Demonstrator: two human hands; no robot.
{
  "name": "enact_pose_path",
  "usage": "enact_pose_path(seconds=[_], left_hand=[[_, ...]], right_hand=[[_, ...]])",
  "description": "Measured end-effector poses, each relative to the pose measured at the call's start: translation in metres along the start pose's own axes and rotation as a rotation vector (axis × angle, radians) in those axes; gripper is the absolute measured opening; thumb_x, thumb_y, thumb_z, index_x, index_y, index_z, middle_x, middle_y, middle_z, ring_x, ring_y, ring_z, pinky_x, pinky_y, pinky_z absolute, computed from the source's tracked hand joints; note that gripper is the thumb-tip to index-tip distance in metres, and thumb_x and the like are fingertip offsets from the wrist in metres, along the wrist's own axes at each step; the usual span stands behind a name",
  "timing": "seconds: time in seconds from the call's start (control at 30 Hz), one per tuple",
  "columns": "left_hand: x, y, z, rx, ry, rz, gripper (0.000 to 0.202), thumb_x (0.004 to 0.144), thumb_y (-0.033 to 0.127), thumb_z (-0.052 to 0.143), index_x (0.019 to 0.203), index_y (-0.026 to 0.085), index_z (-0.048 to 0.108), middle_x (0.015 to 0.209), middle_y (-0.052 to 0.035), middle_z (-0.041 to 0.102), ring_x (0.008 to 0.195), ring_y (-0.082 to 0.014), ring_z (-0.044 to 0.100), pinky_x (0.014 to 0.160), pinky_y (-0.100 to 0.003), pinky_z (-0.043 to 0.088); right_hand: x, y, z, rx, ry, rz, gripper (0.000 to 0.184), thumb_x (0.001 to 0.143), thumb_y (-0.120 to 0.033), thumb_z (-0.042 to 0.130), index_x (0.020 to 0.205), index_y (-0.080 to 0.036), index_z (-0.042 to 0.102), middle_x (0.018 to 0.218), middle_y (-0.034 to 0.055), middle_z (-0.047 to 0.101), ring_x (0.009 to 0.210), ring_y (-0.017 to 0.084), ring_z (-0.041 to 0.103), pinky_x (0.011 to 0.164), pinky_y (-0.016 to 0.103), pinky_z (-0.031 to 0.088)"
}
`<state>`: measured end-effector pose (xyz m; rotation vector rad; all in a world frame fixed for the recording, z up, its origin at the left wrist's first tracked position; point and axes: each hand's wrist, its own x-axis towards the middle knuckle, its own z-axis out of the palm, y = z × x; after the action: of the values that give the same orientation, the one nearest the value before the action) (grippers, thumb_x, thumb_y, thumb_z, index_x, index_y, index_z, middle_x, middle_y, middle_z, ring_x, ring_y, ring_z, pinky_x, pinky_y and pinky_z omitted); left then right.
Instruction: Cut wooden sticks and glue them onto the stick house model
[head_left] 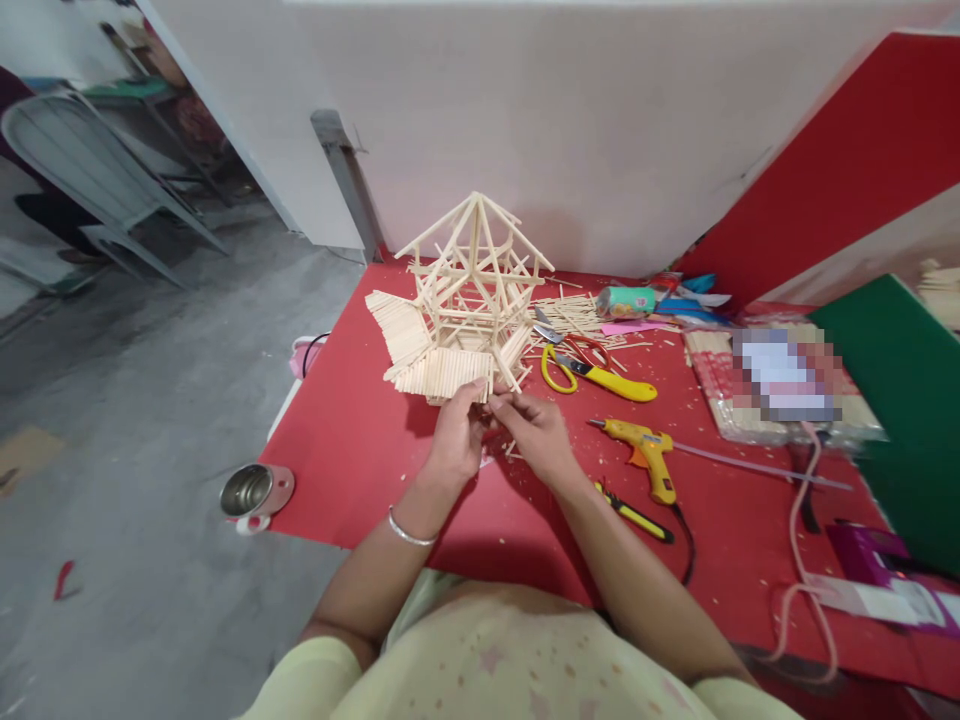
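so the left hand [459,432] has its thumb on top of the front edge of a slatted panel [450,374] with the other fingers curled in below, basically gripping the stick model [473,274] by that edge. the right hand [538,436] has thumb and index tips close together right by the panel's front right corner, and i can't tell if there's anything between them, too small to see. silvery bracelet [409,537] on the left wrist btw. the model itself stands upright near the far left corner of the red desk [345,420], pointy frame on top, panels sticking out below. just right of it there's a messy pile of loose sticks [574,315] by the far edge, plus a green can [628,301] on its side and some yellow- and red-handled cutting tools [622,384]. closer to the near edge, a yellow glue gun [651,452] lies with its nozzle toward the right hand, and a yellow and black cutter [637,517] sits just below it. plastic-wrapped bundles [716,390] are over toward the far right corner, a metal-lined mug [283,488] is at the near left one, and a pale chair [97,165] stands off on the floor.
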<state>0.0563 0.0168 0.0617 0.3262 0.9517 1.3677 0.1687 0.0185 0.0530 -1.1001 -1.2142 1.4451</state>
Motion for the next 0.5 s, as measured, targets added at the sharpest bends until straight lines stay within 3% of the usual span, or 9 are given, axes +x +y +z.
enact_pose_path(seconds=[0.5], left_hand=[[-0.0010,0.0003,-0.0010,-0.003,-0.005,-0.006,0.024,0.074,0.038,0.073,0.081,0.015,0.075,0.070,-0.0017,0.065,0.063,-0.0105,0.058,0.060,-0.022,0.047]], right_hand=[[-0.0009,0.0007,0.0008,0.014,0.005,0.046,0.033,0.081,-0.054,0.077,0.082,-0.020,0.076,0.071,0.0017,0.071,0.067,0.018,0.067,0.064,0.031,0.056]])
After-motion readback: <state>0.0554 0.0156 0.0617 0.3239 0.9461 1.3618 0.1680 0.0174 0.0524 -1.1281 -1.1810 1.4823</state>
